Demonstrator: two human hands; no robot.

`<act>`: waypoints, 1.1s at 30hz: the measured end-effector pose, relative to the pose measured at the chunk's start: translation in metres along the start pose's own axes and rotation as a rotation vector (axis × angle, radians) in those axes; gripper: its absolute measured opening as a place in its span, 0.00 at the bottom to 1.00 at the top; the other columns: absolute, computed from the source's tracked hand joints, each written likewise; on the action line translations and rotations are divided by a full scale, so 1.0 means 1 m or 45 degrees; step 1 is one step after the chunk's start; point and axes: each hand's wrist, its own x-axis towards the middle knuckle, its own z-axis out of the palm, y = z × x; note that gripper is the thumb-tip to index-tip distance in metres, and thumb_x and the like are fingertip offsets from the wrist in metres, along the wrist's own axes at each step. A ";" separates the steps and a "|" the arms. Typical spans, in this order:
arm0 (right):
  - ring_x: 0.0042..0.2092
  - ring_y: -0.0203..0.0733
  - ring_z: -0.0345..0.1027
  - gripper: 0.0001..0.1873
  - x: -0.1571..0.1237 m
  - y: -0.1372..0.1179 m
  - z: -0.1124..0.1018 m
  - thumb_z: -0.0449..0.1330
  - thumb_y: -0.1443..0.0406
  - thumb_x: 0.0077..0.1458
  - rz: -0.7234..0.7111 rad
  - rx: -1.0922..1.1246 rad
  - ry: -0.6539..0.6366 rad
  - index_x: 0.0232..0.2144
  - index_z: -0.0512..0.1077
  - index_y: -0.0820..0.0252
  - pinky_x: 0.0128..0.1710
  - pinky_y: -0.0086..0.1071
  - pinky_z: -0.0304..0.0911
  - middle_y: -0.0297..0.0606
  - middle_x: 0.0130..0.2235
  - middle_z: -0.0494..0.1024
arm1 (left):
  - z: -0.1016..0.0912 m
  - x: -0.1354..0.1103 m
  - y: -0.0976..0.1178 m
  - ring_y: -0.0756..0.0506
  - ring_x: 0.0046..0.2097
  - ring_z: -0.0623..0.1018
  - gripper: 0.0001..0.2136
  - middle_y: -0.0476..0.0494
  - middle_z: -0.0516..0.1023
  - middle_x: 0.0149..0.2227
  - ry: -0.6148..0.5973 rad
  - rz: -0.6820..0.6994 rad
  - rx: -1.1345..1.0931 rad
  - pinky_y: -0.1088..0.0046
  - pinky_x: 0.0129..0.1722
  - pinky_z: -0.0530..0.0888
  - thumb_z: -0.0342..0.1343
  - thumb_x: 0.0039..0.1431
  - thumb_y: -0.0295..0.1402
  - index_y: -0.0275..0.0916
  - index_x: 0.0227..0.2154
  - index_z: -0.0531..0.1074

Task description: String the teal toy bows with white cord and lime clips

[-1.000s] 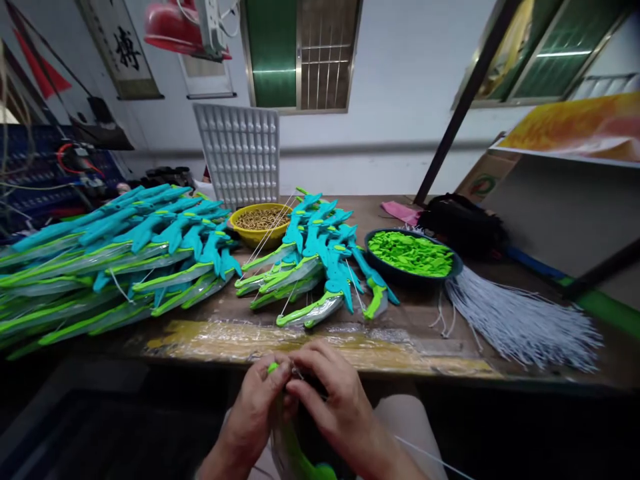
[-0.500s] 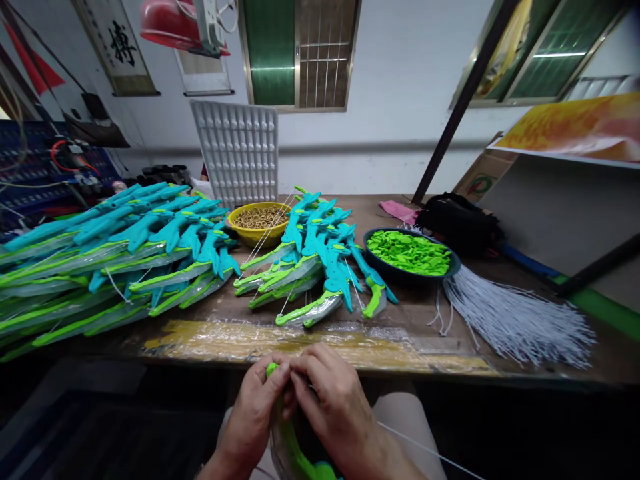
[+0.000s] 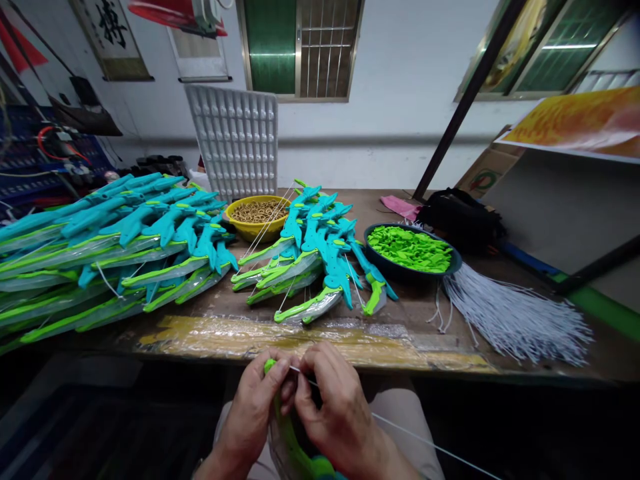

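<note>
My left hand [image 3: 253, 407] grips the green tip of a toy bow [image 3: 287, 443] that stands up from my lap, below the table's front edge. My right hand [image 3: 333, 410] pinches a thin white string [image 3: 420, 440] right at that tip, fingers against the left hand's. The string runs off to the lower right. The bow's lower part is green and teal and is partly hidden by my wrists.
On the wooden table [image 3: 415, 313] lie a big heap of teal-green bows [image 3: 100, 253] at left, a smaller pile [image 3: 315, 260] in the middle, a yellow bowl of rings [image 3: 256, 215], a dark bowl of green pieces [image 3: 409, 248] and a bundle of white strings [image 3: 515, 317].
Both hands stay together at the bow tip; the white string now shows stretched out farther to the lower right. The view has tilted slightly.
</note>
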 end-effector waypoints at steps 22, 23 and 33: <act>0.35 0.41 0.66 0.07 -0.001 -0.003 -0.002 0.53 0.72 0.64 0.087 0.042 -0.071 0.34 0.65 0.57 0.33 0.34 0.57 0.35 0.32 0.71 | 0.000 0.003 0.000 0.53 0.24 0.65 0.15 0.53 0.66 0.23 0.051 -0.011 0.058 0.77 0.24 0.63 0.60 0.62 0.45 0.37 0.29 0.70; 0.35 0.41 0.66 0.06 -0.001 -0.003 -0.003 0.53 0.72 0.63 0.117 0.073 -0.078 0.33 0.65 0.57 0.33 0.33 0.58 0.35 0.32 0.71 | 0.001 0.003 0.000 0.53 0.24 0.64 0.15 0.53 0.66 0.23 0.053 -0.006 0.043 0.77 0.24 0.63 0.60 0.62 0.45 0.37 0.29 0.70; 0.30 0.41 0.68 0.05 -0.002 -0.002 0.004 0.54 0.68 0.59 0.073 -0.207 -0.062 0.29 0.67 0.57 0.29 0.33 0.61 0.36 0.28 0.72 | -0.008 0.000 -0.005 0.46 0.23 0.71 0.22 0.51 0.73 0.20 0.341 -0.214 0.124 0.72 0.20 0.67 0.72 0.36 0.55 0.44 0.25 0.76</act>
